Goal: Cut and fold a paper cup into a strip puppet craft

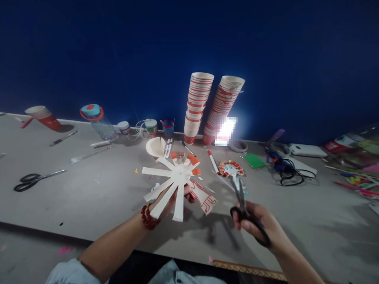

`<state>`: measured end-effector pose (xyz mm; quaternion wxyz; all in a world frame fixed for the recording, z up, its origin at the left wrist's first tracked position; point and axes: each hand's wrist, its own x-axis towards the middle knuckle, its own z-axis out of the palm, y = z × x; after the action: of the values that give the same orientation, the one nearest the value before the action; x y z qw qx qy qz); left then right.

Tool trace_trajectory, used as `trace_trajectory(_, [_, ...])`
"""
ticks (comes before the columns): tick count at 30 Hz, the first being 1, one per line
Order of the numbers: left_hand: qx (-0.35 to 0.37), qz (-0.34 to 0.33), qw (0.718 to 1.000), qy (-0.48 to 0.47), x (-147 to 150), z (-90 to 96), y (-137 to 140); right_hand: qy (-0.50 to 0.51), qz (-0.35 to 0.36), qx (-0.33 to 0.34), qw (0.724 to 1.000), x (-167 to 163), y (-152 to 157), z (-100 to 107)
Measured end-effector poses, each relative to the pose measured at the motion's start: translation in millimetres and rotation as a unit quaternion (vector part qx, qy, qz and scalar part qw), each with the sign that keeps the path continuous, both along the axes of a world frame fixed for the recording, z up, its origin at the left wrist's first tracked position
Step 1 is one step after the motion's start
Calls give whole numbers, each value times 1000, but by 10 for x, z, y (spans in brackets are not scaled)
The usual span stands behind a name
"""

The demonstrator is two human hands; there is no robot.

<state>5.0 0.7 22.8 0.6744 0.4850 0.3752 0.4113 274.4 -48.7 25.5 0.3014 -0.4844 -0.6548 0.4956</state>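
Observation:
My left hand (174,199), with a red bead bracelet on its wrist, holds up a paper cup (179,177) that is cut into several white strips fanned out like a star. A few strips at the far side show orange-red print. My right hand (257,225) is shut on black-handled scissors (241,197), blades pointing away and up, just right of the cut cup. Beyond the scissors a small round paper craft with a face (231,168) lies on the grey table (89,197).
Two tall stacks of red-and-white paper cups (199,106) lean by the blue wall. Another pair of scissors (32,179) lies at the left. A tipped cup (44,115), a bottle (99,122), small jars, a marker (212,161), green pad (254,161) and black cables (288,171) lie about.

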Motion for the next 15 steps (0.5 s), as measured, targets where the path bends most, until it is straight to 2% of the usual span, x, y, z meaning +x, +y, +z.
trace_trajectory(2, [9,2,1000,-4,-6,-34,-11,29,-96,-10,995,-103,26,-63])
trace_trajectory(3, [10,1,1000,-10,-8,-70,-10,52,-118,-12,992,-178,41,-87])
trace_trajectory(9, [27,8,999,-17,-26,-303,55,133,-165,-9,977,-593,118,-146])
trace_trajectory(15, [28,5,1000,-10,-55,-324,62,124,-175,32,976,-695,145,-226])
